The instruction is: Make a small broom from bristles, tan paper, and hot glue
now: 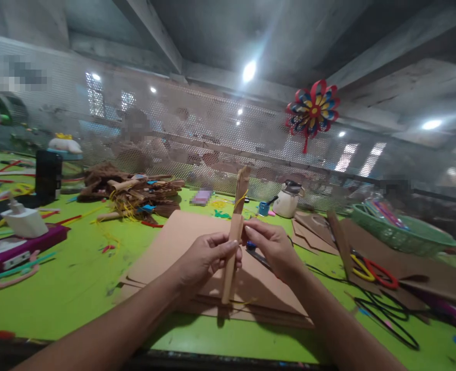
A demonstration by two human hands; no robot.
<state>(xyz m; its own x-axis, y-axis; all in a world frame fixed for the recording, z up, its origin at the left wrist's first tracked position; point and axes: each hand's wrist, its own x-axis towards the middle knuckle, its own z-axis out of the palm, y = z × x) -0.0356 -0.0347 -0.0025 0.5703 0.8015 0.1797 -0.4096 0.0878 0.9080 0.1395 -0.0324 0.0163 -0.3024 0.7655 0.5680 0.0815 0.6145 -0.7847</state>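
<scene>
My left hand (216,252) is closed around a long, narrow roll of folded brown paper (236,226), tilted slightly with its top end leaning away. A thin yellow string (243,197) crosses the upper part of the roll. Close against the roll's right side, my right hand (270,242) has its thumb and fingertips pinched together; what lies between them is too small to make out. Beneath both hands is a stack of flat brown paper sheets (177,234). A dark tool with a blue part (256,253) lies on it, partly hidden by my right hand.
Left of the stack are a pile of brown paper bundles (150,193), a phone (48,175) and a white charger (24,220). On the right lie scissors (382,274), a black cable (390,309) and a green basket (405,234). A perforated screen (197,129) stands behind.
</scene>
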